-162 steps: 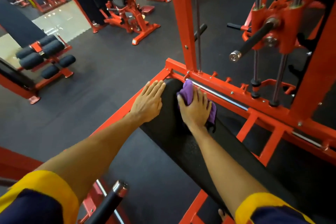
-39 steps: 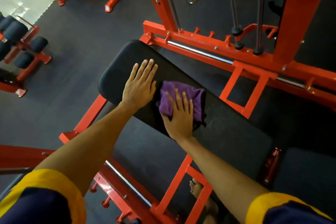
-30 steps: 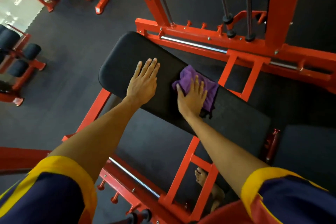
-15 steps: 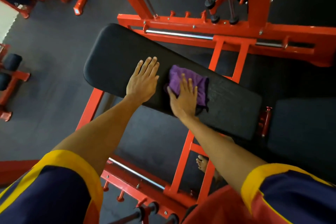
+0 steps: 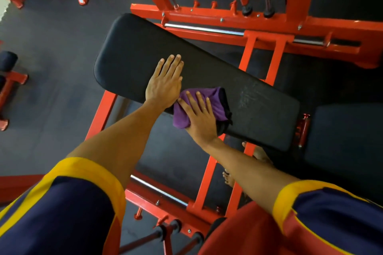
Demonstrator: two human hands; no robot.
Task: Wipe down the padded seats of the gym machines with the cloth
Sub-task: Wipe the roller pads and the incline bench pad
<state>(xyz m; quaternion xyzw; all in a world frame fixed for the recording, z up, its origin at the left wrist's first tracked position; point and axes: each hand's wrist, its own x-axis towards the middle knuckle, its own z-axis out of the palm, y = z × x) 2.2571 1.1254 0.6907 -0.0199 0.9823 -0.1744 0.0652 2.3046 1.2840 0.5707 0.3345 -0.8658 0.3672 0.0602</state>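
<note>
The right grip, fingers spread flat, pressed the folded purple cloth onto the long black padded seat at its near edge, probably for firm wiping contact. The left grip, fingers straight and together, braced just beside it. Bare pad lay open both ways; the orange steel frame crowded the far edge.

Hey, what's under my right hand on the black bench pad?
The purple cloth, pressed by the right hand onto the bench pad at its near edge. The cloth's middle and the pad beneath are covered.
</note>
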